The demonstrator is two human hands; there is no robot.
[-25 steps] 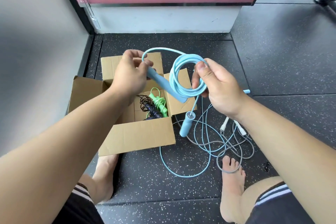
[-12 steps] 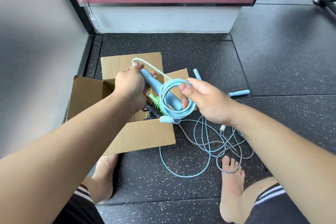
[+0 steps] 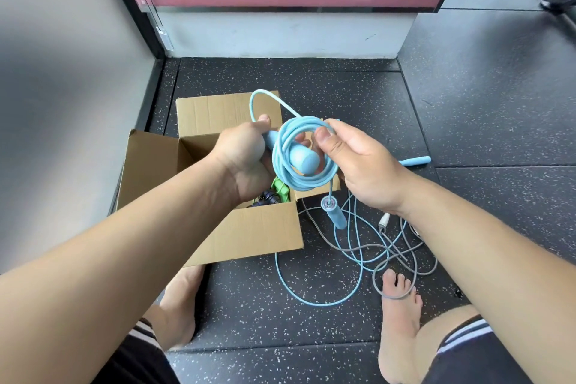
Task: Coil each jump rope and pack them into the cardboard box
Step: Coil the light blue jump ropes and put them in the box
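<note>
A light blue jump rope [image 3: 282,162] is wound into a small coil above the open cardboard box [image 3: 249,237]. My right hand [image 3: 358,165] pinches the coil at its right side. My left hand [image 3: 246,159] grips one blue handle [image 3: 300,159], which pokes through the coil toward me. The rope's other handle [image 3: 335,213] dangles below the coil. Inside the box lie a green rope [image 3: 280,192] and a dark rope [image 3: 266,198], partly hidden by my left hand.
Loose blue and grey ropes [image 3: 367,246] are tangled on the dark speckled floor right of the box, with a blue handle [image 3: 414,161] and a white handle [image 3: 384,221]. My bare feet [image 3: 399,305] rest near the tangle. A grey wall stands left, a pink panel behind.
Both hands lifted the coil up from just above the box. The held handle now points through the coil toward me, and the second handle swings free beneath it.
</note>
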